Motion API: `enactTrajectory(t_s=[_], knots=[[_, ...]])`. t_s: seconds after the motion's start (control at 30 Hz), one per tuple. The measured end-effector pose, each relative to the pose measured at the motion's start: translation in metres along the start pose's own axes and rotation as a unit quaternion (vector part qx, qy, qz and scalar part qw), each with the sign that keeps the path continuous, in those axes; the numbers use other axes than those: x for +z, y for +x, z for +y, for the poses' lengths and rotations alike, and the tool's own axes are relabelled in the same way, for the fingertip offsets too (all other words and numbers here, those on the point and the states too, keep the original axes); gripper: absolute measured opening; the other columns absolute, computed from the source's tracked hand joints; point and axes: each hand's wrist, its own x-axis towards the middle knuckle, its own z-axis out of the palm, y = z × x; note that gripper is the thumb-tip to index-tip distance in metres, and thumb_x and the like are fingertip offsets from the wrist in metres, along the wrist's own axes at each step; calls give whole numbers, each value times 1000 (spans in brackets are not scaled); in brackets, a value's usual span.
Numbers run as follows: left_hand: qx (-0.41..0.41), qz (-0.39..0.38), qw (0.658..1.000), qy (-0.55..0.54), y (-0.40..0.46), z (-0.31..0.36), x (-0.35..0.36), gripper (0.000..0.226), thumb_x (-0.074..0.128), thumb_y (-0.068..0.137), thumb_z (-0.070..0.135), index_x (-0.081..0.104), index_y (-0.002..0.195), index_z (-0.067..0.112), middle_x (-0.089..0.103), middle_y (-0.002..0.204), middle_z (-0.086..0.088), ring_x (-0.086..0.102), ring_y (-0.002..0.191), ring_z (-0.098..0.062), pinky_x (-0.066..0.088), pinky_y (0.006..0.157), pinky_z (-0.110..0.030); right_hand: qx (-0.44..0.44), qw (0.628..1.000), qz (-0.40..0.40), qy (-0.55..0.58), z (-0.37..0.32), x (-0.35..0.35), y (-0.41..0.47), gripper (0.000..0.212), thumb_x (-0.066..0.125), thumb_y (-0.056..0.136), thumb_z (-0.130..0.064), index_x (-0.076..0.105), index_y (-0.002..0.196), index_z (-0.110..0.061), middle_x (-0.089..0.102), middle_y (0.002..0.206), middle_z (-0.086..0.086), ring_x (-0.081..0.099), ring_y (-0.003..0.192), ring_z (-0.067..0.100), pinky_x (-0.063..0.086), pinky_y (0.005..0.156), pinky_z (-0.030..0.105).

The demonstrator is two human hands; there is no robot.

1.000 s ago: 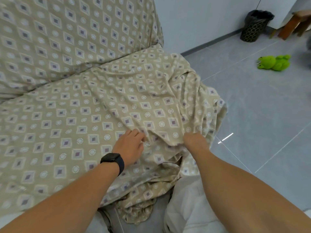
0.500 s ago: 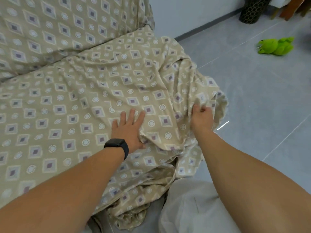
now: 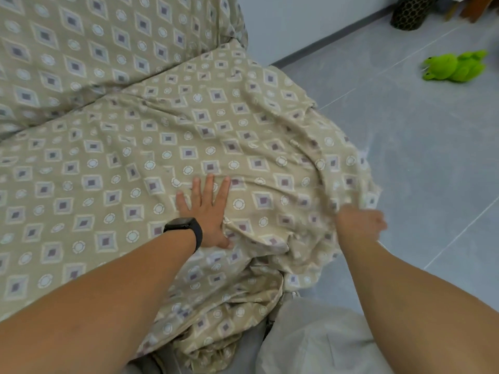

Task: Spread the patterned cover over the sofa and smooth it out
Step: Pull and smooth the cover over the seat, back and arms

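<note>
My left grip [image 3: 206,211] lies flat and open, fingers spread, palm pressed on the patterned cover [image 3: 151,163] near the seat's front edge. My right grip [image 3: 360,222] is closed around a bunched fold of the cover at the sofa's [image 3: 89,44] right corner, though it is blurred. The cover drapes the backrest and seat, wrinkled toward the right, with a loose heap hanging off the front. A black watch [image 3: 186,228] sits on my left wrist. A green plush toy [image 3: 456,67] lies on the floor [image 3: 418,147].

Beige diamond-patterned cover [image 3: 189,136], seemingly purple-centred
</note>
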Motion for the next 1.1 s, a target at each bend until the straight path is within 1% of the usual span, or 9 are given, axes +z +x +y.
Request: enactTrajectory(t_s=[0.1,0.17,0.3,0.4,0.57,0.77,0.9,1.0,1.1], knots=[[1,-5,1000,3,1,0,1,161,83,61,75,-55,134,40,-53,154,-5,-46,142,-38,-14,113,-73,-199,980,-19,16,-44,14,-23,50,58,95,-38,44,138,-16,44,140,9,56,117,33,48,92,46],[-1,-3,1000,8,2,0,2,161,82,60,76,-56,134,39,-53,154,-5,-45,143,-38,-14,113,-73,-187,975,-101,66,-59,30,-29,49,59,96,-44,44,135,-17,52,130,4,58,104,26,45,81,38],[-2,7,1000,7,2,0,4,161,82,60,77,-54,136,39,-52,154,-4,-44,144,-38,-13,114,-73,-132,978,-124,104,-57,47,-23,37,56,102,-45,57,110,-9,61,94,4,58,81,23,39,60,31],[-2,13,1000,8,3,0,6,161,82,59,77,-54,137,39,-52,154,-5,-44,144,-39,-13,114,-73,-171,978,-95,75,-58,37,-21,25,47,107,-32,59,105,-10,60,89,1,53,71,16,32,52,27],[-4,28,999,19,3,0,9,161,81,59,77,-53,138,39,-53,154,-5,-42,145,-39,-13,114,-73,-196,970,50,132,-49,19,-35,21,36,99,-29,48,90,-15,52,75,-1,51,69,22,41,62,38],[48,121,991,16,-13,-5,19,137,73,68,77,-26,156,40,-23,166,0,-18,156,-36,-6,119,-66,-62,995,-51,64,-36,31,-45,41,41,104,-34,54,131,-7,63,122,14,62,106,35,48,88,44],[53,233,971,-25,-60,-25,46,86,76,76,55,33,146,31,32,147,-8,37,136,-37,32,110,-53,-337,940,13,-59,-64,34,-93,26,52,96,-30,54,116,-15,55,115,4,57,98,26,44,82,40],[20,278,960,-21,-94,-41,66,60,83,77,40,50,124,26,49,126,-5,48,113,-33,46,89,-49,-441,864,-181,-161,-56,50,-134,33,55,95,-24,53,127,-19,50,130,4,53,113,27,48,92,43],[15,251,968,6,-112,-51,63,37,78,87,27,53,114,24,52,115,-3,51,102,-31,47,83,-46,-464,824,-207,-252,-39,56,-146,39,56,95,-23,48,134,-19,40,143,6,47,127,33,48,100,47]])
